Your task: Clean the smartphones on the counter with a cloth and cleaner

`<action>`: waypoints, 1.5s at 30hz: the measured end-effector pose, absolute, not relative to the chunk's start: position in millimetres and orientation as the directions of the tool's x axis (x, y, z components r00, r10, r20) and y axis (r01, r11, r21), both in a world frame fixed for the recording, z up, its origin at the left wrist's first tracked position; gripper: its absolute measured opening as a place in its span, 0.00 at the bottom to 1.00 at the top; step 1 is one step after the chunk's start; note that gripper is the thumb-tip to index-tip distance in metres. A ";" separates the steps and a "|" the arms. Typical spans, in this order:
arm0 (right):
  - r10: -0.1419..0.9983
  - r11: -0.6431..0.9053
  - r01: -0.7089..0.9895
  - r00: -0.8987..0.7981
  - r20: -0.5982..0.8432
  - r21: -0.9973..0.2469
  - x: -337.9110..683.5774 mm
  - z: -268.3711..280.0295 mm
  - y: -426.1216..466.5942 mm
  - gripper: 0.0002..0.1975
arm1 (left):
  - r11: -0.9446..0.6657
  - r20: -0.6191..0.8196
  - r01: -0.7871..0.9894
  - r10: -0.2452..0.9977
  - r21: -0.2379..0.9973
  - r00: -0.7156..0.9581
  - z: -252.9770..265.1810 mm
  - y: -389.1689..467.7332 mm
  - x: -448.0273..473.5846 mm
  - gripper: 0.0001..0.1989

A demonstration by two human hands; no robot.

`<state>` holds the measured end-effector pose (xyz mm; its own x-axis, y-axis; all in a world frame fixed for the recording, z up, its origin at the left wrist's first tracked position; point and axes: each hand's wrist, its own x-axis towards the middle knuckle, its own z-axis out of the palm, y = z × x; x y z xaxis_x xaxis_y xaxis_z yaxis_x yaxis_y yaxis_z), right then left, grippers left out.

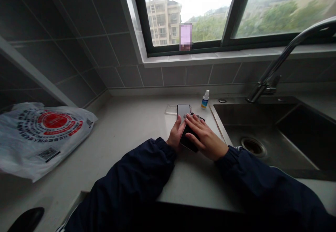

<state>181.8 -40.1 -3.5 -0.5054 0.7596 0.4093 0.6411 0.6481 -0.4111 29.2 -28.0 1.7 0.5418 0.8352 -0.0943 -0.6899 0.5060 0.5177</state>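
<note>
A dark smartphone is held at a tilt above the counter, with my left hand closed round its left side. My right hand lies across the phone's dark face, fingers stretched out and close together. A small greyish bit shows at its fingertips, too little to identify. Just beyond the hands, a second smartphone with a pale grey screen rests on the counter. To its left lies a clear phone case. Partly hidden behind my right hand is a small black object. A small white-capped bottle stands further back.
On the right is a steel sink with a chrome faucet arching over it. A white printed plastic bag sits at the left of the pale counter. Behind the counter are grey tiles and a window.
</note>
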 end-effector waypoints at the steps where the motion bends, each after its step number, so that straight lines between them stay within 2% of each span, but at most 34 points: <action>1: 0.778 0.624 0.664 -0.477 0.409 -0.413 182.9 -3.9 -38.7 0.31 | 0.496 -0.073 -0.686 0.834 0.533 0.547 0.5 -29.3 29.8 0.37; 9: 0.826 0.545 0.725 -0.377 0.419 -0.421 183.5 -8.3 -36.3 0.38 | 0.415 0.048 -0.663 0.826 0.623 0.562 -5.1 -30.5 28.5 0.36; 15: 0.846 0.518 0.745 -0.376 0.378 -0.420 182.7 -7.1 -36.1 0.38 | 0.403 0.036 -0.671 0.842 0.623 0.539 -2.4 -31.3 28.9 0.36; 21: 0.847 0.528 0.727 -0.411 0.338 -0.438 181.9 -3.4 -38.1 0.36 | 0.402 -0.027 -0.718 0.881 0.568 0.472 1.3 -30.8 28.9 0.35; 25: 0.785 0.618 0.643 -0.535 0.311 -0.453 179.8 0.6 -43.6 0.35 | 0.413 -0.107 -0.740 0.899 0.532 0.424 0.5 -26.7 25.4 0.38; 30: 0.653 0.745 0.484 -0.670 0.353 -0.459 179.2 7.7 -49.8 0.32 | 0.401 -0.119 -0.764 0.909 0.506 0.399 2.5 -23.5 20.7 0.43; 36: 0.571 0.803 0.398 -0.727 0.380 -0.444 178.8 12.6 -54.0 0.27 | 0.349 -0.123 -0.751 0.932 0.561 0.341 2.1 -22.2 17.1 0.44; 40: 0.597 0.795 0.450 -0.701 0.390 -0.408 177.1 9.8 -53.1 0.30 | 0.348 -0.123 -0.747 0.932 0.566 0.341 4.2 -23.7 21.1 0.44; 45: 0.735 0.677 0.613 -0.554 0.390 -0.407 179.0 5.1 -46.7 0.32 | 0.377 -0.062 -0.725 0.905 0.576 0.421 4.0 -30.0 29.5 0.40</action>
<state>179.0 -46.7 5.1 -0.5543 0.7355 0.3897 0.6129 0.6774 -0.4068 29.5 -30.0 4.0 0.4214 0.9047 -0.0621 -0.7248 0.3772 0.5765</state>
